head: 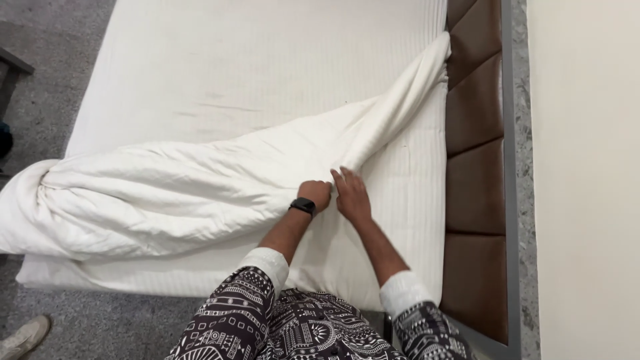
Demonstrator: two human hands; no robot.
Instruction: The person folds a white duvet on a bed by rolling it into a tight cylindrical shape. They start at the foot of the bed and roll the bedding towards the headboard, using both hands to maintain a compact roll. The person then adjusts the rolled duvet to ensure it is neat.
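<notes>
Hands meet on the duvet (167,193) bunched across the bed (233,67) — left hand (315,195) in a closed grip on its fabric, right hand (351,195) flat, fingers spread — beside the headboard (475,187).

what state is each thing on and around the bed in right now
duvet: bunched, twisted diagonally across bed, one end hanging over the edge
mattress sheet: flat, mostly uncovered
left hand: closed, gripping duvet
right hand: fingers extended, pressing on duvet
headboard: upright, bare
</notes>
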